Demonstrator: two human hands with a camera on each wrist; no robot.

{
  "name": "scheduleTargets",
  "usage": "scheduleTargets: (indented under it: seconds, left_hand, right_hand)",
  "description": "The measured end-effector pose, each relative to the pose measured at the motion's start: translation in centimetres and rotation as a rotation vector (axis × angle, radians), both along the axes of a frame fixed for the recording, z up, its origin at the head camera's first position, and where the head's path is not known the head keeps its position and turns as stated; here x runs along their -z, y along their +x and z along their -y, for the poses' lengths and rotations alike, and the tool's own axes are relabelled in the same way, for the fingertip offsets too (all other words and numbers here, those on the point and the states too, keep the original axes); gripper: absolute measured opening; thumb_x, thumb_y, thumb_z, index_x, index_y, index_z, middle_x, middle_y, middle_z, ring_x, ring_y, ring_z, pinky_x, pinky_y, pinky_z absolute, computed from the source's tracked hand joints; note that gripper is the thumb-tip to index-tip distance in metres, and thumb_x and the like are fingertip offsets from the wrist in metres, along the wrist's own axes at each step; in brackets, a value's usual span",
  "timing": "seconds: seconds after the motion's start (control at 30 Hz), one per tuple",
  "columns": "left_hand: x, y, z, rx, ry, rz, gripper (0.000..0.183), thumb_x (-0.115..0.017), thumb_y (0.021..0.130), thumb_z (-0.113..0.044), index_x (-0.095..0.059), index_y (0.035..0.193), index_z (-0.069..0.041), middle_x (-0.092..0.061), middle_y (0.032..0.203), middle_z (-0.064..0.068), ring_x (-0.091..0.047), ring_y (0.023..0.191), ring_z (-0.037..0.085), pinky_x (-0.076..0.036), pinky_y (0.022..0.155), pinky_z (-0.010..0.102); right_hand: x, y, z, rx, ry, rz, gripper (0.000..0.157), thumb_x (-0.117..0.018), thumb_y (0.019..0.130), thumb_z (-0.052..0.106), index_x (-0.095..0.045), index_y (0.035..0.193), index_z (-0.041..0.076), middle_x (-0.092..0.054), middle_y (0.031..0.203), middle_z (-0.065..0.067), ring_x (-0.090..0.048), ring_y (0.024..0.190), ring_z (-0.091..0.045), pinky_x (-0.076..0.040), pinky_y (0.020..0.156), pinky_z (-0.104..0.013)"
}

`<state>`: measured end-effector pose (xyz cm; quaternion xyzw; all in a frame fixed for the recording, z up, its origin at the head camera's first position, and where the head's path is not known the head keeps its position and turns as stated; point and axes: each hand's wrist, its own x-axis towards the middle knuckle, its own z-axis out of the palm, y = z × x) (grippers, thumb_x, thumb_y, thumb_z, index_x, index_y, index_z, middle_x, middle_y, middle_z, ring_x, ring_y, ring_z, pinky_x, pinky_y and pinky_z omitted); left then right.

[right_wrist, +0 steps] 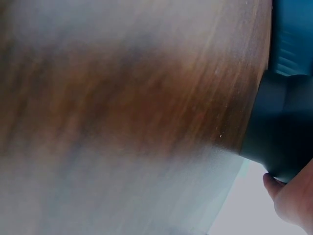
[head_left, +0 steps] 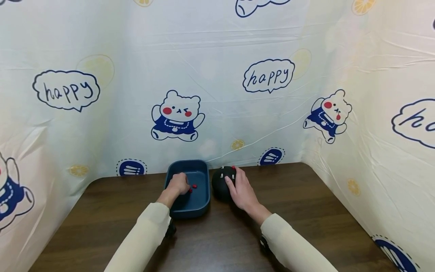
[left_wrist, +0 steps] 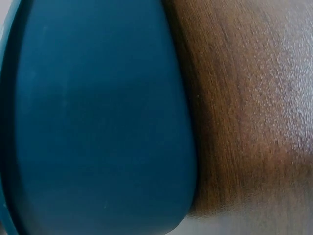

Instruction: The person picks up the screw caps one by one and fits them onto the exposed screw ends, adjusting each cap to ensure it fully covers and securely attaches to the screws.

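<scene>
A deep blue rectangular tray (head_left: 192, 213) stands on the table, with small red pieces (head_left: 194, 186) on its floor. My left hand (head_left: 179, 184) reaches down into it with bent fingers, close beside the red pieces. Its fingertips are hidden, so whether they pinch a piece does not show. To the right of the tray is a rounded black object (head_left: 220, 189) with small white and red bits on top. My right hand (head_left: 243, 190) holds its right side, thumb across the front. In the right wrist view the object (right_wrist: 279, 122) looks smooth and lobed, and part of the right hand (right_wrist: 296, 200) shows against it.
The brown wood-grain table (head_left: 210, 245) runs back to a printed curtain (head_left: 221, 113) close behind the tray and the black object. The curtain also hangs along both sides. In the left wrist view the tray's wall (left_wrist: 102, 117) fills the left half.
</scene>
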<state>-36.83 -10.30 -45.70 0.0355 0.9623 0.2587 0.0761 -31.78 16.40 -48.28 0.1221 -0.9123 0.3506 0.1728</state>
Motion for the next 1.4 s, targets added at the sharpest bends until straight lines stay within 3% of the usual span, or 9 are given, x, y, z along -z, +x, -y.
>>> scheduleTargets:
  seconds: [0.23,0.47,0.8,0.97,1.13,1.4]
  left_hand:
    - [-0.3,-0.3,-0.2,-0.011,0.030,0.011,0.027,-0.059,0.096,-0.004,-0.056,0.069,-0.009,-0.050,0.067,0.004,-0.051,0.059,0.018,-0.041,0.056,0.029]
    - [-0.9,-0.8,-0.5,-0.009,0.034,-0.033,0.027,-0.056,0.097,-0.002,-0.058,0.071,-0.008,-0.049,0.066,0.003,-0.048,0.059,0.017,-0.039,0.057,0.029]
    - [0.1,-0.1,-0.2,-0.009,0.077,-0.009,0.046,-0.050,0.099,-0.003,-0.037,0.056,-0.015,-0.029,0.053,-0.003,-0.030,0.049,0.013,-0.031,0.052,0.027]
    - [0.2,0.2,0.2,-0.032,0.127,-0.025,0.038,-0.052,0.096,-0.002,-0.052,0.059,-0.011,-0.042,0.057,-0.001,-0.040,0.055,0.014,-0.035,0.055,0.027]
    - [0.0,0.5,0.8,-0.060,0.218,-0.047,0.023,-0.055,0.097,-0.003,-0.073,0.083,0.000,-0.064,0.080,0.006,-0.052,0.070,0.020,-0.042,0.062,0.030]
    - [-0.9,0.5,1.1,-0.115,0.359,-0.032,0.020,-0.056,0.097,-0.006,-0.075,0.094,0.002,-0.065,0.087,0.010,-0.056,0.079,0.024,-0.046,0.068,0.034]
  right_hand:
    - [-0.5,-0.1,-0.4,-0.002,0.005,0.021,0.071,-0.034,0.107,0.059,-0.030,0.156,0.008,-0.038,0.155,-0.016,-0.046,0.135,-0.031,-0.040,0.113,-0.052]
    - [-1.2,-0.4,-0.9,-0.003,0.007,0.008,0.072,-0.034,0.107,0.059,-0.028,0.157,0.007,-0.037,0.156,-0.015,-0.044,0.136,-0.031,-0.039,0.114,-0.052]
    - [-0.2,0.4,-0.6,-0.003,-0.007,0.031,0.073,-0.034,0.107,0.059,-0.028,0.157,0.006,-0.036,0.157,-0.017,-0.044,0.138,-0.032,-0.039,0.114,-0.053]
    - [0.2,0.5,-0.4,-0.003,-0.009,0.021,0.072,-0.035,0.107,0.058,-0.029,0.157,0.006,-0.037,0.156,-0.017,-0.045,0.137,-0.032,-0.040,0.113,-0.053]
    - [0.2,0.4,-0.2,-0.010,-0.009,0.019,0.072,-0.035,0.107,0.059,-0.029,0.156,0.006,-0.038,0.155,-0.016,-0.046,0.134,-0.032,-0.040,0.113,-0.053]
    - [-0.2,0.2,0.0,-0.017,-0.012,0.018,0.072,-0.035,0.107,0.059,-0.030,0.156,0.007,-0.038,0.154,-0.016,-0.046,0.134,-0.031,-0.041,0.113,-0.053]
